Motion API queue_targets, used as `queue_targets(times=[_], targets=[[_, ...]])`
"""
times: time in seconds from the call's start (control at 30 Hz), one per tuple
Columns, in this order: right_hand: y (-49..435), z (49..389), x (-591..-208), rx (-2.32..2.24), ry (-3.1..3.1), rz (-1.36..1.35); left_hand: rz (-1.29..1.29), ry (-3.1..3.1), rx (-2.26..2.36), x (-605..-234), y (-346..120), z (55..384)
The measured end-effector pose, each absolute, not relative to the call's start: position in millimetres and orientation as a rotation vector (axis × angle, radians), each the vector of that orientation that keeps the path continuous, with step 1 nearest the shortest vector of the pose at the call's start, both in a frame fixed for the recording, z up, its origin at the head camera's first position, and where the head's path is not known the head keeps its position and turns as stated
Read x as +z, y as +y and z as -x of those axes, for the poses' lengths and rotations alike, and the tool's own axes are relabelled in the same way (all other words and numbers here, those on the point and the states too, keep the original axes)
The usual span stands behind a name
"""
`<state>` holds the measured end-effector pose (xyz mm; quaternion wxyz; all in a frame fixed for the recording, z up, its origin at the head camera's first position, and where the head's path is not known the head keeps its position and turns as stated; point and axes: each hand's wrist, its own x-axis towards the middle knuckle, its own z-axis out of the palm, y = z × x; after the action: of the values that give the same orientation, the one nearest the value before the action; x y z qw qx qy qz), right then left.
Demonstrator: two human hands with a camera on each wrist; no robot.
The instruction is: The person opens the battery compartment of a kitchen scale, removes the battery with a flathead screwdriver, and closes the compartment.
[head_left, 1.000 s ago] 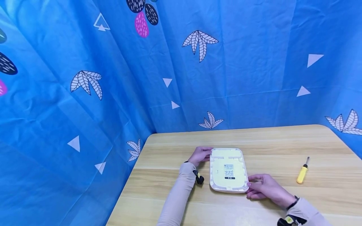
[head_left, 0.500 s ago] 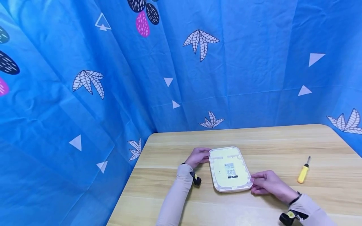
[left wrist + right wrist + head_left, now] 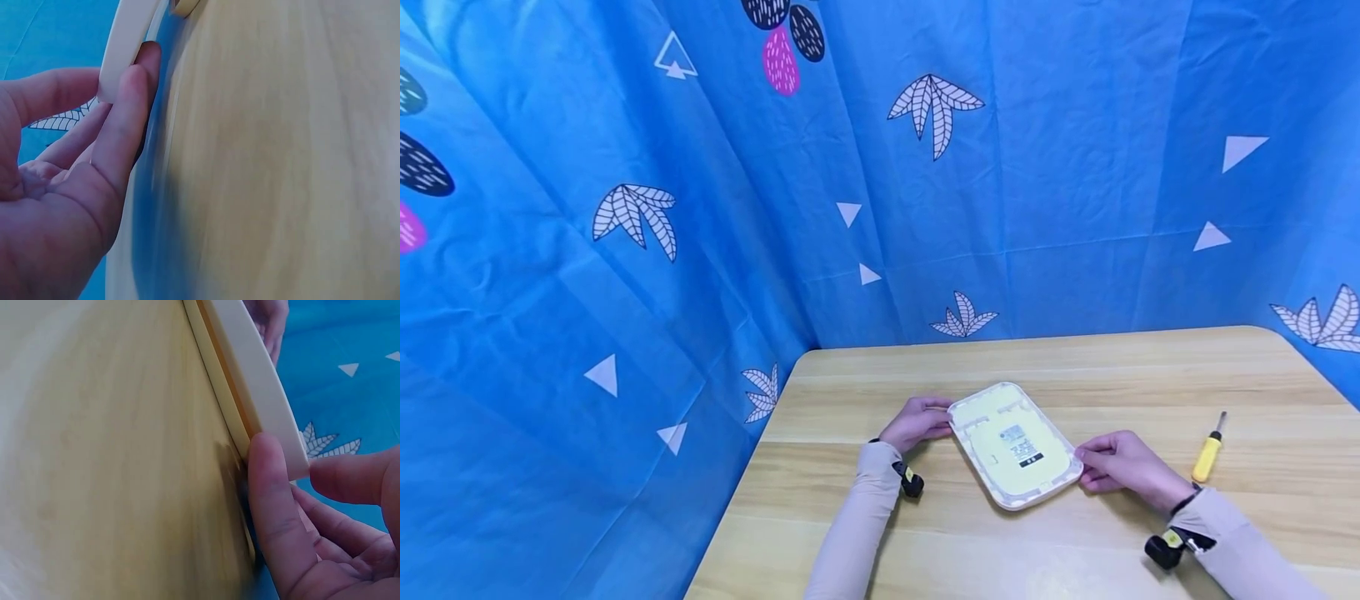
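Note:
A flat white device [image 3: 1017,446] with rounded corners lies turned at an angle over the table in the head view, its pale face with a printed label [image 3: 1021,444] facing up. My left hand [image 3: 919,422] pinches its far left corner; in the left wrist view a white edge [image 3: 125,47] sits between thumb and fingers. At the near right corner, my right hand [image 3: 1123,463] pinches the device too. The right wrist view shows its white side [image 3: 262,381] between thumb and fingers. What lies under the device is mostly hidden.
A yellow-handled screwdriver [image 3: 1207,454] lies on the wooden table [image 3: 880,379] to the right of my right hand. A blue patterned curtain [image 3: 910,192] hangs behind and to the left of the table.
Both hands have turned the device counterclockwise in the head view. Its near right corner has swung right and upward with my right hand, while my left hand has shifted slightly left and down.

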<state>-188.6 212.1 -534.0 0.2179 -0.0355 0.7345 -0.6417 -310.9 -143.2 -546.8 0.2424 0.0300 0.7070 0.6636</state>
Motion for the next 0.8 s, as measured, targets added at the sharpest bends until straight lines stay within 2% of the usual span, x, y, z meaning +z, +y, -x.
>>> queue_targets(times=[0.6, 0.8], targets=[[221, 223, -526, -1.618, 2.264, 0.035, -0.146, 1.854, 1.695, -532, -153, 286], [220, 233, -523, -1.528, 2.359, 0.088, -0.144, 1.826, 1.64, -532, -155, 278]])
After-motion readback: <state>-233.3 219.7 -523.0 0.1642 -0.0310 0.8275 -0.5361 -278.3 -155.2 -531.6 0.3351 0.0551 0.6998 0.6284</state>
